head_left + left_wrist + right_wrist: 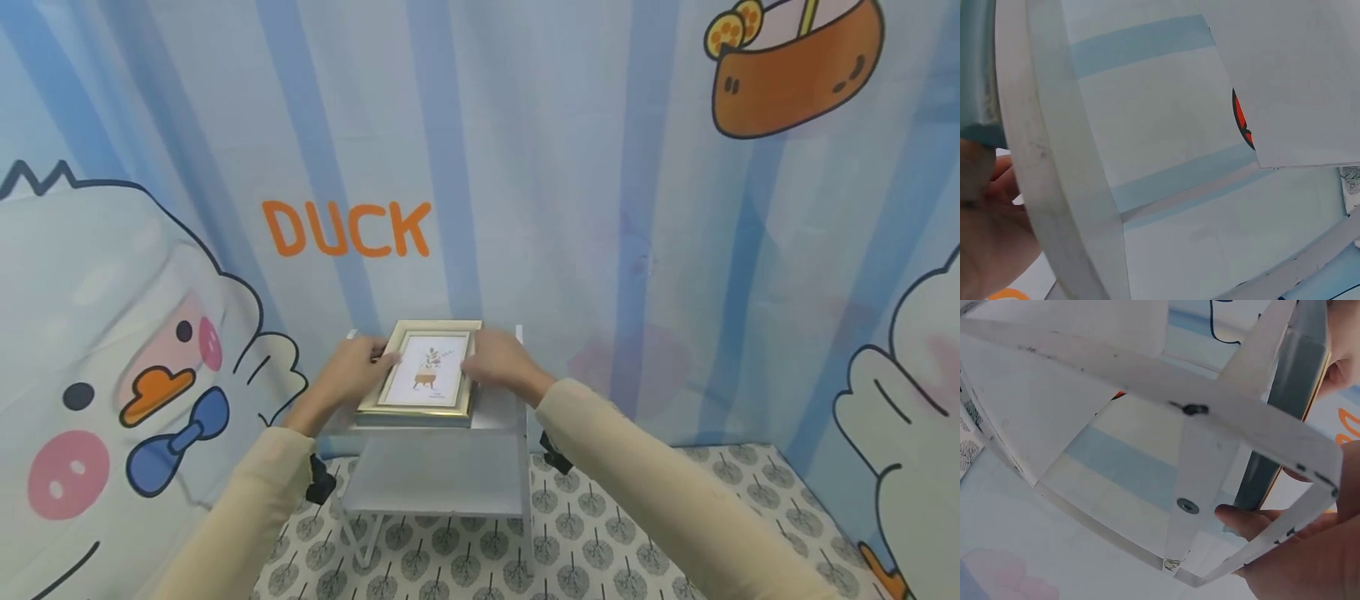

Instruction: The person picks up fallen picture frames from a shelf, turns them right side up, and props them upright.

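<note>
A gold-rimmed picture frame (417, 410) lies face up over the top of a small white rack (495, 414), its far end toward the curtain. Inside it is a white print (426, 367) of a plant in a legged pot. My left hand (349, 372) grips the frame's left edge, thumb over the front. On the opposite edge, my right hand (507, 362) holds it the same way. From below, the right wrist view shows the frame's grey-blue side (1285, 387) with right-hand fingertips against it. White rack bars cross in front of both hands in the wrist views.
Below the top is the rack's lower shelf (435, 477), on thin white legs (365, 542). A striped cartoon curtain (540, 167) hangs close behind the rack. The floor has a tree-patterned covering (600, 533).
</note>
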Demonstrator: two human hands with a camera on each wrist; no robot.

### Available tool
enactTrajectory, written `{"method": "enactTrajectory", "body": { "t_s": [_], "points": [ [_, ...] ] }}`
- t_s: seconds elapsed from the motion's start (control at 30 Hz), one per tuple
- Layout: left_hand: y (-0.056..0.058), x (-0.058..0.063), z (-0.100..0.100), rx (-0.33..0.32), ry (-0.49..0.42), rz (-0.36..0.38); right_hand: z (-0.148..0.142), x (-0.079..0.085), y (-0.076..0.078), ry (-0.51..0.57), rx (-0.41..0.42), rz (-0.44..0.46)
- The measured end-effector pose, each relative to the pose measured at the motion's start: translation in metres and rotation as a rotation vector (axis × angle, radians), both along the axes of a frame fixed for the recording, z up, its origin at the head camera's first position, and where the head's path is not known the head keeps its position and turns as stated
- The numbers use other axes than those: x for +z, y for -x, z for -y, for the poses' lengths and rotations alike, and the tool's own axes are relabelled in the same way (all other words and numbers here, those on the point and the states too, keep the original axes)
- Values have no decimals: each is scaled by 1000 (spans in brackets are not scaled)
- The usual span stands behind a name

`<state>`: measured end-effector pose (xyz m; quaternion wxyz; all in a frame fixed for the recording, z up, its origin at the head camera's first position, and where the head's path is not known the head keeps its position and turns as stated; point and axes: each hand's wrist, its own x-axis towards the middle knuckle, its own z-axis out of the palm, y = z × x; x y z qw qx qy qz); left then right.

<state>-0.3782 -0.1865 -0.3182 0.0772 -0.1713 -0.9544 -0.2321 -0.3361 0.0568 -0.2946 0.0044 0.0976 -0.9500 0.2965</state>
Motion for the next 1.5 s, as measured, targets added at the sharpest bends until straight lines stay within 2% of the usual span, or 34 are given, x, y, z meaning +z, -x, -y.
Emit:
{"method": "enactTrajectory", "body": {
  "t_s": [0.2,0.3,0.37,0.63,0.83,1.0,1.33,1.5],
  "points": [
    [-2,4,2,46,-154,-20,-1,-1,2,318,-59,16],
    [-4,7,5,55,-219,-24,-2,-1,3,441,-66,5],
    [-5,9,8,55,-251,-28,-3,-1,3,485,-69,-9],
    [-10,14,14,75,-378,-21,-7,5,3,542,-133,14],
    [-15,17,13,53,-452,-46,-15,9,3,640,-86,-15],
    [-17,22,9,36,-530,-80,-22,16,1,678,-51,-58],
    [-26,30,7,11,-578,-136,-30,27,-3,709,-28,-93],
    [-29,30,6,26,-597,-165,-30,30,-6,728,-20,-107]
  ]
}}
